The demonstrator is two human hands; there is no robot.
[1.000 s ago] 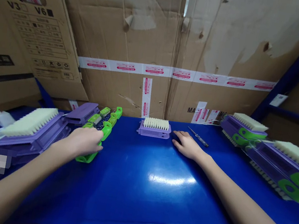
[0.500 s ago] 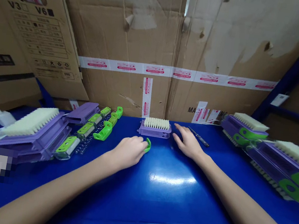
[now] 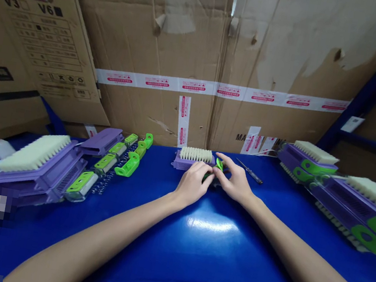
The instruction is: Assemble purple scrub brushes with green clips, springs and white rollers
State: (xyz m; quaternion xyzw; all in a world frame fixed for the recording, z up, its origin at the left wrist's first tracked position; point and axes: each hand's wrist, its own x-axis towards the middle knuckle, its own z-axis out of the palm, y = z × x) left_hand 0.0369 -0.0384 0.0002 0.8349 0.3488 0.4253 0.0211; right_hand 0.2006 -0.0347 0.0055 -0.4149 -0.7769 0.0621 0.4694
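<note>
My left hand (image 3: 194, 184) is closed around a green plastic handle piece (image 3: 219, 164), just in front of a small purple brush (image 3: 194, 159) with white bristles that stands on the blue table (image 3: 172, 234). My right hand (image 3: 235, 180) meets the left one at that green piece, fingers curled on it. Both hands touch each other at the brush's right end.
A screwdriver (image 3: 249, 171) lies right of the hands. Left are stacked purple brushes (image 3: 40, 164), a row of green handle pieces (image 3: 118, 158) and springs (image 3: 103, 182). Right are more stacked brushes (image 3: 344, 196). Cardboard boxes (image 3: 202, 56) wall the back.
My left hand picked a green piece from the left row and carried it right across the table to the brush. My right hand shifted slightly to meet it.
</note>
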